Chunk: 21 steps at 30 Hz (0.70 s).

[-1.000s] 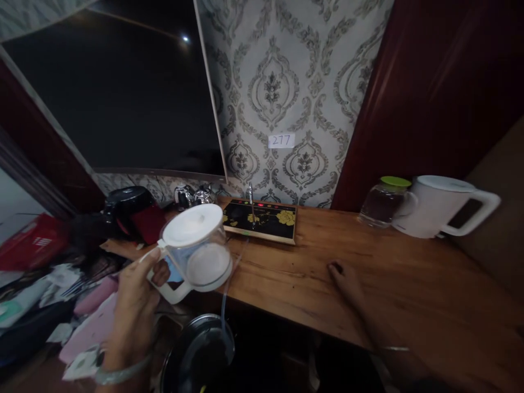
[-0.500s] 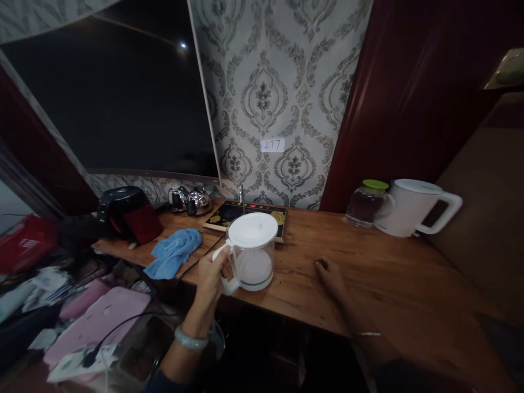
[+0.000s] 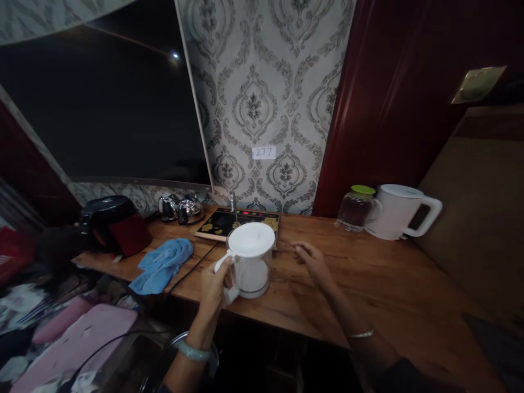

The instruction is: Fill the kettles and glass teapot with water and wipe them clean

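Observation:
A clear jug [image 3: 251, 275] with a white lid [image 3: 251, 239] stands upright at the front of the wooden table, and whether its base touches the wood I cannot tell. My left hand [image 3: 215, 281] is closed around its white handle. To the right of the jug, my right hand [image 3: 313, 262] hovers just above the tabletop, apart from the jug. Its fingers are loosely bent and point left, with nothing held in them. Behind the jug lies a black induction hob [image 3: 221, 222] with gold flowers and a lit red display.
A slim metal tap [image 3: 233, 202] rises behind the hob. Leftward are shiny kettles [image 3: 189, 209], a blue cloth [image 3: 164, 265] and a red-and-black appliance [image 3: 123, 225]. A green-lidded glass jug [image 3: 354, 210] and a white electric kettle [image 3: 395, 214] stand at the right. A cable [image 3: 192, 267] crosses the table.
My right hand has moved left and away from me, closer to the jug, with its fingers stretching out more. My left hand keeps its hold on the handle. The view has turned slightly right.

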Each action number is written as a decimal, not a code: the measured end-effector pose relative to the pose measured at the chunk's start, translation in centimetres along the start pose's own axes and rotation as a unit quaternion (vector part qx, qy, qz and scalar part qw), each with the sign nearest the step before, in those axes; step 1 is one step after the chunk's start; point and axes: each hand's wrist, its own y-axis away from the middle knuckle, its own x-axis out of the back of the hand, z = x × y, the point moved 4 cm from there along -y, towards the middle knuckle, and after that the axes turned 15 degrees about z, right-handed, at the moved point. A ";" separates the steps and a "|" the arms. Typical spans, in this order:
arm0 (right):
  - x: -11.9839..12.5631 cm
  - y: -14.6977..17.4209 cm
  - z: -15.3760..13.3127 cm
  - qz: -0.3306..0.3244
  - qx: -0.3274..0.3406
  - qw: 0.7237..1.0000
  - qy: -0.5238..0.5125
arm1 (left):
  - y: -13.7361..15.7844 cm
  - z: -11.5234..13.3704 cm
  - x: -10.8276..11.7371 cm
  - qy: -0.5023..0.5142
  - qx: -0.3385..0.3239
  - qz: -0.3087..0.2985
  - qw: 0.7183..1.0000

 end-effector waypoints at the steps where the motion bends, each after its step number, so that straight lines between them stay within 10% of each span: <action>1: -0.7 0.0 -1.4 -0.022 0.005 1.000 -0.016 | 0.0 -0.1 0.0 0.003 0.003 0.002 1.000; 10: -6.2 0.5 -11.5 -0.104 0.321 0.925 0.174 | -0.2 -1.0 -0.3 0.022 0.028 0.013 0.999; 16: -9.7 1.1 -13.4 -0.181 0.334 0.833 0.403 | 0.0 -1.2 -0.4 0.012 0.025 0.005 1.000; 21: -11.2 1.1 -13.7 -0.194 0.323 0.810 0.449 | -0.1 -1.4 -0.2 -0.004 0.012 -0.012 1.000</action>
